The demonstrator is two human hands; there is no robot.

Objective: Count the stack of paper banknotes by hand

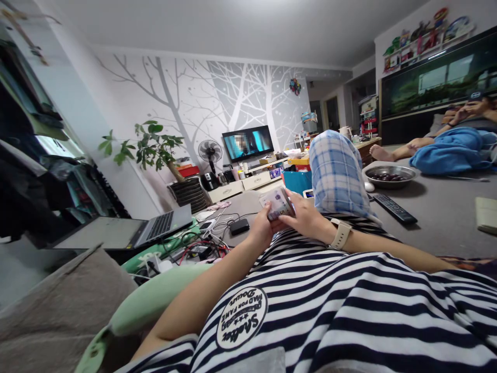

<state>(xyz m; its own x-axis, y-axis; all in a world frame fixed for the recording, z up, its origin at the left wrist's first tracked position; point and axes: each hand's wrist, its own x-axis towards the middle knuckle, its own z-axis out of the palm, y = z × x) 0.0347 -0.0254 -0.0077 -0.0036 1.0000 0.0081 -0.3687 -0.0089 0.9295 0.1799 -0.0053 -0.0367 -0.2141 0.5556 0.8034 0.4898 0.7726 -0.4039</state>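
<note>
A small stack of banknotes, pale purple and white with a "5" on the top one, is held above my lap. My left hand grips it from the left, its thumb lying on the top face. On the other side, the fingers of my right hand are closed round the right edge and lower corner. A watch with a light strap is on my right wrist. Just beyond the hands rises a knee in blue plaid cloth. The underside of the stack is hidden.
An open laptop, tangled cables and a black box lie to the left. Rightward are a remote control and a metal bowl of dark round fruit. Another person reclines at far right, holding a phone.
</note>
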